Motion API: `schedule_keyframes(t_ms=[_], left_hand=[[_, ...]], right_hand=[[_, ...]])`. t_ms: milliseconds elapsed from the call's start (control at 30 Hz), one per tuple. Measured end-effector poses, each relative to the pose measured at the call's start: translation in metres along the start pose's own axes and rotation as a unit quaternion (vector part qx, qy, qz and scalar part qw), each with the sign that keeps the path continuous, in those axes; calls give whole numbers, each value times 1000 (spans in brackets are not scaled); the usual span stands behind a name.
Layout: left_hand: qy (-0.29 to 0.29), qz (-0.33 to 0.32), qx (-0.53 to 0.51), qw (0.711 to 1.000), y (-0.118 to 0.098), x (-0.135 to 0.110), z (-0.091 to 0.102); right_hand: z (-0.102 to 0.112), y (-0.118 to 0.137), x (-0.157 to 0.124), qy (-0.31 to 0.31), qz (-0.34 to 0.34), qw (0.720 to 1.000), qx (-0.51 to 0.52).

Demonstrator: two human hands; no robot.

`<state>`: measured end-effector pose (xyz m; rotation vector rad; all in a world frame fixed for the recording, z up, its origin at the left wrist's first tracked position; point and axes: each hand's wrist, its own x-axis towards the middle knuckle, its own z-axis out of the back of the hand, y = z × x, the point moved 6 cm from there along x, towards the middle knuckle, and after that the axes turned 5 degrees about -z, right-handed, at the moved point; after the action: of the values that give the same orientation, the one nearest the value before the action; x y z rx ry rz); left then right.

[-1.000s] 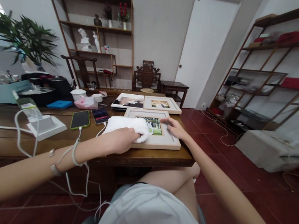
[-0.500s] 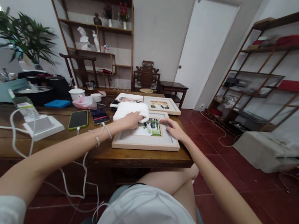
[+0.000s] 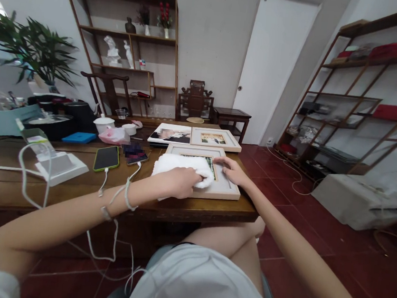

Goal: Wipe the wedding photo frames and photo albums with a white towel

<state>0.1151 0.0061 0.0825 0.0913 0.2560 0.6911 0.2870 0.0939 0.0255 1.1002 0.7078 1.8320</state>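
A fluffy white towel (image 3: pixel 173 164) lies bunched over the left and front part of a light wooden picture frame (image 3: pixel 227 190). My left hand (image 3: pixel 182 183) is closed on the towel near the frame's front edge, its fingertips partly buried in the cloth. The printed picture inside the frame is mostly covered by the towel; only a strip shows. My right hand (image 3: pixel 232 172) rests at the frame's right side, fingers stretched out and slightly bent over its pale inner border, holding nothing.
Behind stand another framed picture (image 3: pixel 217 141) and a flat picture panel (image 3: pixel 169 134). Left on the wooden table are a green-edged phone (image 3: pixel 107 158), a second phone (image 3: pixel 136 155) with a cable, a white stand (image 3: pixel 62 167), a blue box (image 3: pixel 79 138) and a pink bag (image 3: pixel 114 135).
My left hand has pulled the towel toward me and a little right, over the front part of the picture. The flat panel behind is now uncovered. My right hand has stayed in place.
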Motion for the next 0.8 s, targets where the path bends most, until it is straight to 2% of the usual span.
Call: schedule_keyframes(t_ms=[133,233,300,367,467,633,733,800], left_hand=[[-21,57,3,998,28,33,-8],[-82,98,37,991,52,49,-4],[-121,98,61,986,62,55,0],[-114,76,61,989,65,59,-2],[-69,19,43,997,53,52,-4],[-28,-69,28,997,-4,7,6],[-37,-65,45,996,-30,-12,10],[-54,-59,44,996,-34,-11,9]], right_hand=[[0,-1,0,1,-2,1000,6],[0,-1,0,-1,-6,1000,11],[0,-1,1,-2,-7,1000,11],[0,-1,1,-4,-9,1000,11],[0,-1,1,-4,-9,1000,15],[0,-1,0,-6,-4,1000,15],[0,-1,0,-5,0,1000,16],[0,0,0,-7,6,1000,16]])
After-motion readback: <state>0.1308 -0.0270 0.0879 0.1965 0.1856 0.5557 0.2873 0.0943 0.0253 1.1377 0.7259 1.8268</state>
